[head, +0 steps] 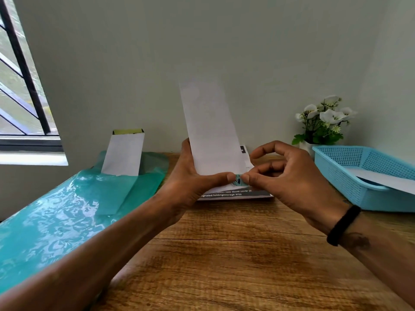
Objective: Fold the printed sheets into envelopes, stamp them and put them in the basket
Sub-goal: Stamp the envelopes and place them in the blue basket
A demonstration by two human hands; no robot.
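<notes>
My left hand grips the lower end of a white folded envelope, which stands upright above the table. My right hand pinches a small teal stamp at the envelope's bottom edge, next to my left thumb. Under both hands lies a stack of printed sheets with black text showing. A light blue plastic basket stands at the right, with a white envelope inside it.
A teal plastic bag covers the table's left side, and a white envelope pack leans in it against the wall. A white pot of white flowers stands behind the basket. The wooden table runs toward me.
</notes>
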